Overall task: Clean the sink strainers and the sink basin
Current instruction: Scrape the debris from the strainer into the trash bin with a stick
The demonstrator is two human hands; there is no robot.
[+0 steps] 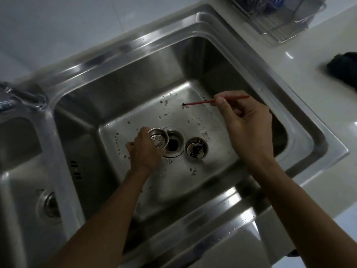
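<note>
**Ana:** While the left hand (144, 149) is tilting one strainer (158, 140) beside the open drain (173, 144), why is it keeping the cup on its side like that?

**Ben:** I think it is turning the perforated bottom toward the right hand, so the holes can be reached. Its fingers are wrapping round the cup's wall, closed on it, and the strainer is sitting just left of the drain, low over the basin floor. Whether it is touching the floor, I cannot tell.

**Ana:** And the right hand (246, 124)?

**Ben:** It is pinching a thin red brush (213, 101) between thumb and fingertips, with the other fingers curling loosely under. The dark tip is pointing left, hovering over the far part of the floor, well apart from both strainers. A light pinch like that is probably giving fine control for poking small holes.

**Ana:** Where is the other strainer sitting?

**Ben:** The second strainer (196, 148) is standing upright on the floor just right of the drain, with dark specks lying inside it. It looks like it is waiting its turn, close at hand.

**Ana:** And the basin itself?

**Ben:** The sink basin (123, 89) is showing droplets and pale flecks scattered across its floor, so I am judging it as not yet cleaned. Leaving it until the strainers are done makes sense, since loosened bits will be falling there.
</note>
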